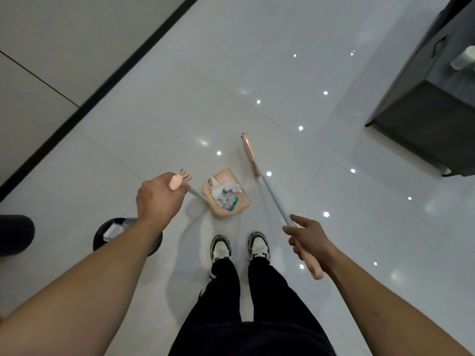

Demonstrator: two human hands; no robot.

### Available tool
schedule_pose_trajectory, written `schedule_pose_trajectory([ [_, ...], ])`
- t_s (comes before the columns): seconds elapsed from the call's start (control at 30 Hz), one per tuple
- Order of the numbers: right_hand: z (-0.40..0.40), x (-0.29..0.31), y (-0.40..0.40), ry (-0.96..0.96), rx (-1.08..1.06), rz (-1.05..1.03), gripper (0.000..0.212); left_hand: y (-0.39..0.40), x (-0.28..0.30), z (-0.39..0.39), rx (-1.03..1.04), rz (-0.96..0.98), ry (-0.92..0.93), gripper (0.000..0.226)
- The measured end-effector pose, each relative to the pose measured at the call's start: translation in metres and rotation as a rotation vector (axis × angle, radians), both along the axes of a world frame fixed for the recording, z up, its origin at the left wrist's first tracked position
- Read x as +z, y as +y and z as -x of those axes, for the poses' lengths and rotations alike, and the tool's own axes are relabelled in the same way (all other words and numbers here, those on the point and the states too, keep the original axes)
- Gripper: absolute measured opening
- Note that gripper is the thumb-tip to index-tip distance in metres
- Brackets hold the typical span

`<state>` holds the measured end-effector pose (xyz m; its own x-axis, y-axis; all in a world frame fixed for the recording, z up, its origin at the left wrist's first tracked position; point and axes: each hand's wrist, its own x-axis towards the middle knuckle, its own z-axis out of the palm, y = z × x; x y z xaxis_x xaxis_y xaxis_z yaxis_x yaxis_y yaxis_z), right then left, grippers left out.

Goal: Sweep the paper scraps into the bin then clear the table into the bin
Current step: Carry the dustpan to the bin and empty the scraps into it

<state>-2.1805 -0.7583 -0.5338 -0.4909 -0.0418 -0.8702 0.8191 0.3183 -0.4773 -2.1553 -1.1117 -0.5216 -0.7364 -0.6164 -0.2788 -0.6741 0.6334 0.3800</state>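
A peach dustpan [226, 194] rests on the white tiled floor just ahead of my feet, filled with white paper scraps [226, 188] and a green-printed wrapper. My left hand [159, 199] grips the peach top of the dustpan's long handle. My right hand [305, 240] is closed on the peach grip of a broom [272, 191], whose narrow head [250, 154] touches the floor to the right of the pan. A round black bin [102, 235] stands at my left, partly hidden under my left forearm, with white paper inside.
A dark grey table or cabinet [424, 119] stands at the upper right with a pale object on it. A wall with a black skirting strip [102, 80] runs diagonally at the left. A dark rounded object [15, 235] sits at the left edge. My shoes [239, 247] stand behind the pan.
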Motion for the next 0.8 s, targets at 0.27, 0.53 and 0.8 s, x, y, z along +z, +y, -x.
schedule_pose_trajectory([
  [0.27, -0.014, -0.008, -0.038, -0.132, -0.056, 0.089, 0.048, -0.005, 0.001, 0.001, -0.016, 0.009, -0.021, 0.028],
  [0.53, -0.011, 0.015, -0.032, -0.055, -0.025, 0.038, 0.052, -0.018, 0.013, -0.014, 0.023, -0.032, 0.003, 0.027],
  [0.8, 0.002, -0.003, -0.056, 0.038, 0.093, -0.026, 0.064, -0.028, 0.004, -0.015, 0.045, 0.003, -0.056, 0.026],
])
